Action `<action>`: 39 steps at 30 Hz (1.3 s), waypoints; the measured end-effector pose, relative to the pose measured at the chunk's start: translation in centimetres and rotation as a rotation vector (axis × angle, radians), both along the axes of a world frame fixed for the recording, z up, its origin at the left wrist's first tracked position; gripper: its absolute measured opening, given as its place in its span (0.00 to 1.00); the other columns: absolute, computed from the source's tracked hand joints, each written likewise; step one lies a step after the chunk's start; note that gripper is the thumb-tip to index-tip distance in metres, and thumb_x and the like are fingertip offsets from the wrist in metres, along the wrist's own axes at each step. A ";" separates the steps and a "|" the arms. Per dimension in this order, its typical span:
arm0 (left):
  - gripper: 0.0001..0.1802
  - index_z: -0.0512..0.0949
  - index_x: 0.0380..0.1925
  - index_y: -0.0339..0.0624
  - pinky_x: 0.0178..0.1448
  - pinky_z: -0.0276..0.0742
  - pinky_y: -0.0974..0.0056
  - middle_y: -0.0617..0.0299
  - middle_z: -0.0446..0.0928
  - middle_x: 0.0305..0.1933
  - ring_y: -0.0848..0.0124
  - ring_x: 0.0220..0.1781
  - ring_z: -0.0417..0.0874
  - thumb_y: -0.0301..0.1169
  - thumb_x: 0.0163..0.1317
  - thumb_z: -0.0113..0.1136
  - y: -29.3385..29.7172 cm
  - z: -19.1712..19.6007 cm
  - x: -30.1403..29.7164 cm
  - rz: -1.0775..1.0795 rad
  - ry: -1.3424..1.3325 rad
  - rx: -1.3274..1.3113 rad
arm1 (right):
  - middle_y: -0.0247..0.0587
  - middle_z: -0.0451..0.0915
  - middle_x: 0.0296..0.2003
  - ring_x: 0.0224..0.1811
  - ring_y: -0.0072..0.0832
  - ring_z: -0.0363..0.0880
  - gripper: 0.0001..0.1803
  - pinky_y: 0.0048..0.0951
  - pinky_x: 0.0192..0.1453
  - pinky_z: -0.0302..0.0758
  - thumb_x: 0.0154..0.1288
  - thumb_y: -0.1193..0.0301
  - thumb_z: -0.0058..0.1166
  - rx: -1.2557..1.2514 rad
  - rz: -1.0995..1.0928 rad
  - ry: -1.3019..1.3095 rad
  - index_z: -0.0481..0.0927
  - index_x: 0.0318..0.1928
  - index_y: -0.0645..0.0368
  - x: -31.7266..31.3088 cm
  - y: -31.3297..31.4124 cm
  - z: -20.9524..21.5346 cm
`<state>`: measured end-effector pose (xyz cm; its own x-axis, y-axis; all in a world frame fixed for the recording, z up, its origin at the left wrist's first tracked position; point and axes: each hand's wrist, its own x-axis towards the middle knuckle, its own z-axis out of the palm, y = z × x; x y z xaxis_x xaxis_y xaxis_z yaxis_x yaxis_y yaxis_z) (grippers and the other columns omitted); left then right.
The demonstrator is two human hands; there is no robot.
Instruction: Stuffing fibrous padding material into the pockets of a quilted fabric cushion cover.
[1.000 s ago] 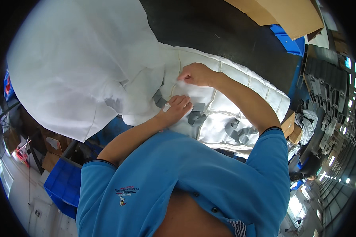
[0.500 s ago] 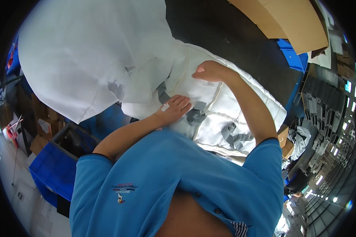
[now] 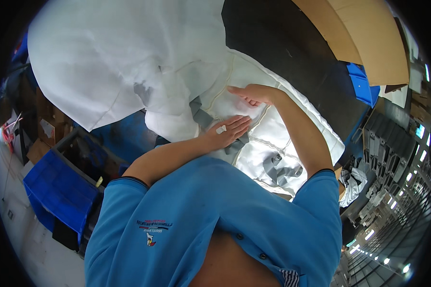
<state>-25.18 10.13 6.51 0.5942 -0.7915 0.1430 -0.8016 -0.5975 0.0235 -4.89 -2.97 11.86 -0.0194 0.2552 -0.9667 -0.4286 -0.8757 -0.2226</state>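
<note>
A large white fabric piece [image 3: 124, 52] with raised seams covers the near side of a dark tabletop [image 3: 277, 38]. Grey straps [image 3: 280, 171] lie loosely on its right part, and another grey strap [image 3: 199, 111] runs beside my left hand. My left hand [image 3: 230, 130], with a white strip of tape on it, rests flat on the fabric, fingers stretched out and partly covering a strap. Just beyond it is my right hand [image 3: 251, 94], over the seamed fabric. Its thumb is held apart and its loosely bent fingers hold nothing visible.
A cardboard box [image 3: 368, 38] stands at the far right of the table, with a blue bin [image 3: 363, 85] beside it. To my left is a blue container [image 3: 60, 184] near brown boxes [image 3: 45, 129]. Stacked grey cases [image 3: 390, 138] are on the right.
My left hand has slid rightward across the fabric. My right hand has come slightly nearer, and its curled fingers have opened out. The view has shifted a little.
</note>
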 end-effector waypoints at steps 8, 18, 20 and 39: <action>0.33 0.67 0.70 0.35 0.85 0.53 0.58 0.53 0.62 0.78 0.61 0.82 0.59 0.35 0.64 0.45 -0.4 -0.8 -0.2 0.013 0.043 -0.137 | 0.49 0.79 0.59 0.61 0.35 0.76 0.44 0.31 0.70 0.67 0.70 0.34 0.50 0.343 -0.442 0.202 0.77 0.62 0.66 -4.1 2.9 -1.0; 0.35 0.69 0.68 0.35 0.84 0.51 0.53 0.52 0.66 0.76 0.58 0.80 0.61 0.35 0.60 0.60 2.8 0.1 -1.0 0.070 0.189 -0.289 | 0.50 0.67 0.72 0.72 0.39 0.67 0.53 0.32 0.76 0.60 0.68 0.31 0.48 0.338 -0.082 0.026 0.63 0.75 0.64 -4.0 2.5 -1.5; 0.42 0.65 0.71 0.34 0.84 0.50 0.52 0.50 0.62 0.78 0.57 0.82 0.57 0.38 0.57 0.65 2.6 0.8 -0.6 0.078 0.465 -0.286 | 0.51 0.66 0.73 0.73 0.39 0.66 0.54 0.32 0.77 0.59 0.68 0.30 0.47 0.409 -0.286 0.130 0.62 0.75 0.64 -4.3 2.7 -2.3; 0.47 0.59 0.73 0.32 0.83 0.50 0.51 0.45 0.56 0.79 0.51 0.82 0.53 0.45 0.60 0.66 5.5 -0.7 -2.0 0.373 0.492 -0.318 | 0.54 0.85 0.52 0.57 0.46 0.82 0.55 0.43 0.63 0.75 0.55 0.20 0.45 -0.001 0.634 -0.504 0.87 0.52 0.62 -2.9 3.1 1.7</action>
